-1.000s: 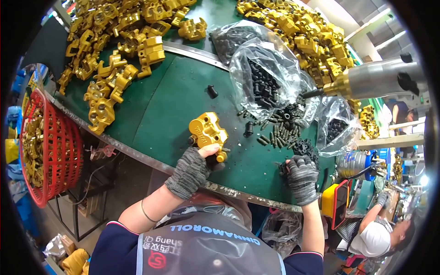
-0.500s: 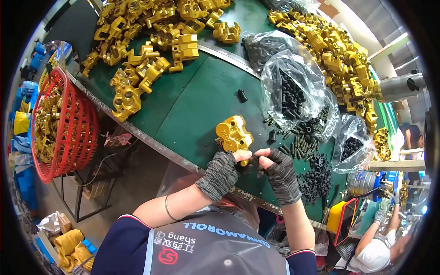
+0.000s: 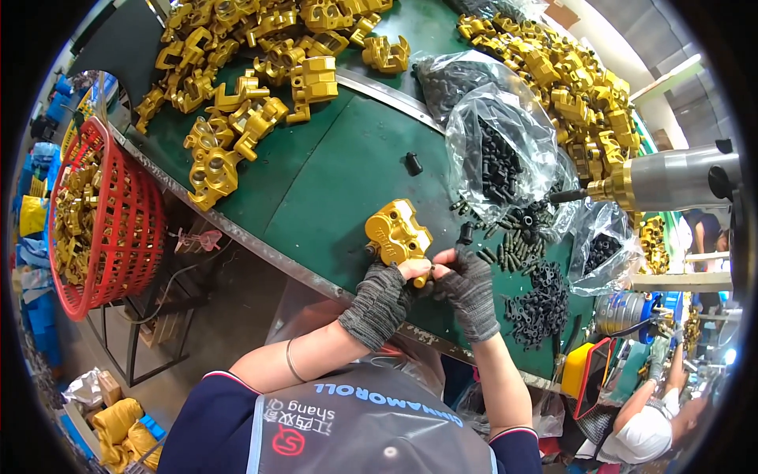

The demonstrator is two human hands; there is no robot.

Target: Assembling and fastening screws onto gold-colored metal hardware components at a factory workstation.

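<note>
A gold brake caliper [image 3: 397, 232] is gripped in my left hand [image 3: 387, 288], which wears a grey fingerless glove. My right hand [image 3: 467, 286], gloved alike, is pinched at the caliper's near right end. Whatever small part sits between those fingertips is mostly hidden. Just beyond my right hand stands a black rubber boot [image 3: 467, 231], and another black boot [image 3: 414, 163] lies farther up the green table [image 3: 316, 213]. To the right of my right hand are a pile of dark pins [image 3: 517, 249] and a heap of small black rubber parts [image 3: 538, 304].
Gold calipers [image 3: 237, 118] are heaped at the far left, with more [image 3: 576, 95] at the far right. Clear bags [image 3: 505, 150] of black parts lie between. A red basket [image 3: 110, 229] stands left. At right a metal spindle [image 3: 671, 180] juts in; a co-worker [image 3: 643, 434] sits beyond.
My right hand has moved slightly left, its fingertips now against the caliper's end. The spindle at the right has swung nearer into view. My left hand keeps its hold.
</note>
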